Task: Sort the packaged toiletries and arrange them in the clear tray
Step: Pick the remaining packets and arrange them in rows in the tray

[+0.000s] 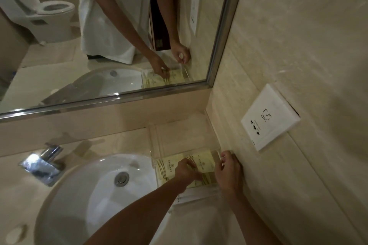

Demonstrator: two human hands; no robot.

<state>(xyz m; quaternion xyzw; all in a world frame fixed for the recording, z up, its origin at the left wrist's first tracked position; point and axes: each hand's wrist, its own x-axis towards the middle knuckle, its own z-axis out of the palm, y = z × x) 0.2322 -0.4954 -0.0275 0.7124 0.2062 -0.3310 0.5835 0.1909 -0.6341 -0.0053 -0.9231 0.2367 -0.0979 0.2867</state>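
Left hand [186,171], fingers curled and pressing down on the pale yellow toiletry packets [205,162]; whether it pinches one cannot be told. Right hand [227,171], fingers bent around the right wall of the clear tray [159,141], gripping it. The packets lie flat in the tray's near half; the far half is bare. The tray sits in the countertop's [127,141] far right corner, against both walls, just right of the white basin [89,195]. White packets [197,196] lie just beside the tray's near edge.
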